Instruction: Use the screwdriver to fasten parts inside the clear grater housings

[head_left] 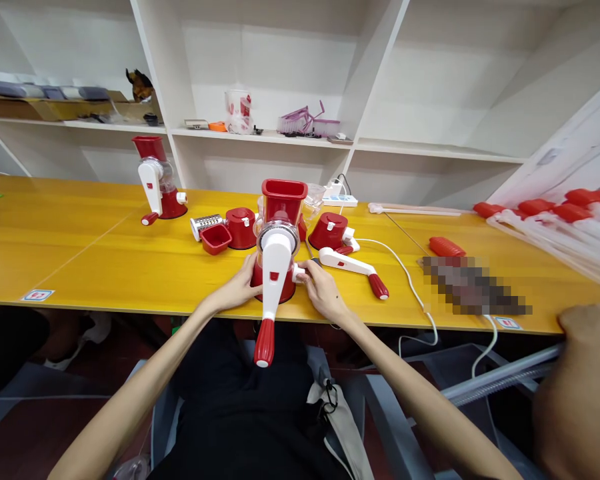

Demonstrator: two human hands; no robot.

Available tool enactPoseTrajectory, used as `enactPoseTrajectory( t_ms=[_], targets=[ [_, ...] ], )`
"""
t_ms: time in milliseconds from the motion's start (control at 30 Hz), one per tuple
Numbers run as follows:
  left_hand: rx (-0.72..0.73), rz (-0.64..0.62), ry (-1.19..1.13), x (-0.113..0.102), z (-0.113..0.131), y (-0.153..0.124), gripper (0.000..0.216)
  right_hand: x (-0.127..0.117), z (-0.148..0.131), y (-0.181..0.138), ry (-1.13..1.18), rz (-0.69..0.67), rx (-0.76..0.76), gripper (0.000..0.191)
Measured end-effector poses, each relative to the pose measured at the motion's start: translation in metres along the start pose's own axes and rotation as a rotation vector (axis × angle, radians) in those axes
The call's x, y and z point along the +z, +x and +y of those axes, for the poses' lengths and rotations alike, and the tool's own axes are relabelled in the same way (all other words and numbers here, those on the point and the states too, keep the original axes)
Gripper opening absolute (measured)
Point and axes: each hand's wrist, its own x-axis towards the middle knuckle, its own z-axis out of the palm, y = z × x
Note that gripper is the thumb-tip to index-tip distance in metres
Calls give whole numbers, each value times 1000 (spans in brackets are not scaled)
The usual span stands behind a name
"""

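Note:
A red and white rotary grater (275,250) stands upright near the table's front edge. It has a red hopper on top, and its white crank hangs down toward me with a red handle. My left hand (243,283) is closed round the left side of its red base. On the other side, my right hand (323,287) has its fingers on the white knob (298,272) of the base. A loose white crank with a red handle (353,263) lies right of my right hand. Behind are red bases (241,229), a red pusher cup (216,239) and a metal grating drum (206,225).
Another assembled grater (159,180) stands at the back left. A power strip (340,199) with a white cable lies behind. Red parts and clear bags (570,227) are piled at the right. Another person's arm (585,387) rests at the right edge. White shelves (280,137) rise behind the table.

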Motion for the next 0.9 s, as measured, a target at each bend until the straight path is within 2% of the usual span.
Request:
enactPoseTrajectory(
  t_ms=[267,500,900],
  targets=[
    [21,-17,32,-1,4,0,100,4,-9,-2,15,17,91,43],
    [42,22,2,-1,4,0,97,6,-13,-1,19,20,184,43],
    [19,36,-50,1,0,0,101,-6,-28,8,90,-90,354,44]
  ],
)
